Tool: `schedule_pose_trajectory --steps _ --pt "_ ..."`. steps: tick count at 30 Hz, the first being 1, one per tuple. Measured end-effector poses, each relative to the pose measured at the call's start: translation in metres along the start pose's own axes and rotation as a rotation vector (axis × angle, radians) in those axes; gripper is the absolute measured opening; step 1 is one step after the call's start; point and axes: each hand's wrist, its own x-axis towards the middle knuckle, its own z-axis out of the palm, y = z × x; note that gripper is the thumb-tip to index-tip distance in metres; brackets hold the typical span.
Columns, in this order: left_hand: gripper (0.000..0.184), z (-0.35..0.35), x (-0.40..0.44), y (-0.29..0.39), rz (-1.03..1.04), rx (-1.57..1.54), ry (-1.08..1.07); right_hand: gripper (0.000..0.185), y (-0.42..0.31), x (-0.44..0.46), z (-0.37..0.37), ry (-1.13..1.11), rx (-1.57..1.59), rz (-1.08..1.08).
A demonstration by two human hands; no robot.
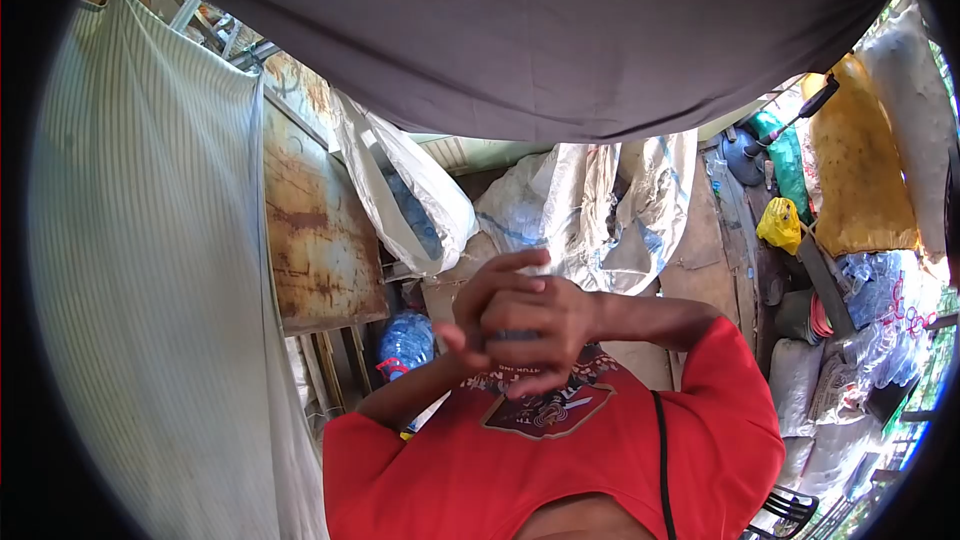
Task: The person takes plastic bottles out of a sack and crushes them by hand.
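In front of my chest, over a red shirt (560, 460), my two hands are clasped together. My right hand (555, 325) comes in from the right and its bent fingers wrap over my left hand (482, 290). Some fingers of my left hand stick out above and to the left of the clasp. Where the hands overlap, parts of the fingers are hidden. No other object shows in either hand. A dark cord (662, 460) runs down the shirt on the right.
White woven sacks (580, 200) hang ahead, one with plastic bottles inside. Dark cloth (560, 40) spans overhead. A striped curtain (150, 270) and a rusty panel (320, 220) stand left. Stuffed sacks (865, 160), a yellow bag (780, 225) and clear bottles (885, 340) crowd the right.
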Motion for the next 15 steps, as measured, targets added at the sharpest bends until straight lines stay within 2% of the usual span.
schedule_pose_trajectory --steps 2,4,7,9,12,15 --pt "0.092 0.011 -0.003 0.022 -0.036 0.051 0.016 0.041 -0.012 0.008 0.001 0.030 0.079 -0.041" --pt "0.088 0.023 -0.008 0.032 0.185 0.185 0.010 0.043 -0.025 0.012 0.014 0.133 0.079 -0.171" --pt "0.082 0.047 -0.043 0.004 0.491 0.120 0.212 0.041 -0.046 0.022 0.008 0.145 0.193 -0.195" --pt "0.085 0.049 -0.028 0.025 0.428 0.059 0.141 0.040 -0.047 0.027 0.009 0.175 0.181 -0.233" --pt "0.078 0.037 -0.011 0.032 0.419 0.002 -0.072 0.036 -0.056 0.032 0.002 0.041 0.137 -0.104" --pt "0.077 0.016 0.005 0.005 0.109 -0.228 0.099 0.035 -0.029 0.024 -0.012 -0.244 -0.049 0.132"
